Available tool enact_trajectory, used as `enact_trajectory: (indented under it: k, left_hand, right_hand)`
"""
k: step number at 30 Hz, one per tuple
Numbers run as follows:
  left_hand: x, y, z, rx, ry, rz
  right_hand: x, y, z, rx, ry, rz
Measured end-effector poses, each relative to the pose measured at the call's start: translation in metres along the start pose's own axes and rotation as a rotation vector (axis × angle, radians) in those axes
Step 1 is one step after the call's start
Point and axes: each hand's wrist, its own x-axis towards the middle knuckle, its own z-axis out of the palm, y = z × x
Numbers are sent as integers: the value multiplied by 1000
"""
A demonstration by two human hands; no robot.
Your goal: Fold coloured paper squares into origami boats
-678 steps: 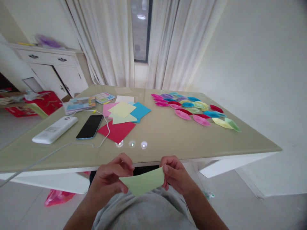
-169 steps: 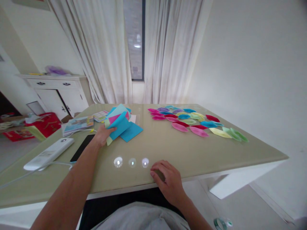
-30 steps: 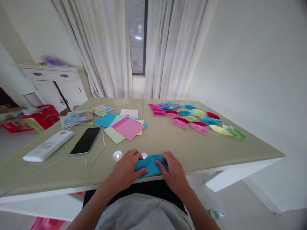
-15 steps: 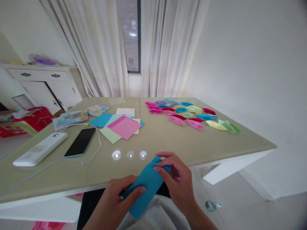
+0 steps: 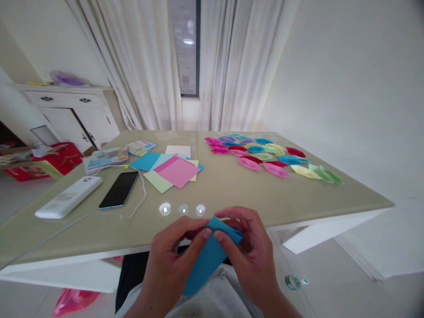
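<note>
A blue sheet of folding paper (image 5: pixel 203 267) is held between my two hands, just over the table's near edge. My left hand (image 5: pixel 172 251) pinches its upper left edge, thumb on top and fingers beneath. On the other side, my right hand (image 5: pixel 250 251) grips the folded top corner, its thumb pressing close to the left thumb. The top end is folded over; the lower part hangs flat toward my lap. Some fingertips are hidden behind the paper.
Folded paper boats (image 5: pixel 255 152) in several colours lie at the table's right. Loose coloured sheets (image 5: pixel 177 172), a phone (image 5: pixel 119 190), a white power bank (image 5: pixel 69 197) with a cable and some booklets (image 5: pixel 107 158) are left. A bottle (image 5: pixel 296 282) lies on the floor.
My left hand has slid up the blue paper to the folded top end, beside the right thumb. My right hand stays on the corner. The view has shifted slightly.
</note>
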Motion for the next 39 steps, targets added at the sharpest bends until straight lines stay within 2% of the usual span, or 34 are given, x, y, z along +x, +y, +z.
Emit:
enact_trajectory:
  k: [6,11,13,15,18,21,24,28,32,39]
  left_hand:
    - [4,-2,2,-2,2,-55]
    - [8,-6,2,62,36,2]
    - [16,-5,3,72,59,30]
    - [35,-7,7,42,66,57]
    - [87,-21,17,-29,72,87]
    - [143,-50,31,-76,95,72]
    - [172,-82,42,-97,92,38]
    - [168,-101,42,-97,55,43]
    - [159,-100,33,-88,54,91]
    - [157,-101,28,-66,76,176]
  right_hand:
    - [7,4,1,-78,55,-26]
    - [9,7,2,-93,12,-2]
    - [17,9,2,-95,19,-13]
    - [39,16,2,-86,17,-27]
    - [95,37,5,-26,-4,-27]
    - [155,71,13,26,17,54]
    - [185,103,19,31,17,115]
    - [178,121,19,54,-3,113]
    - [168,119,18,75,-25,62]
    - [170,119,20,96,-48,-24]
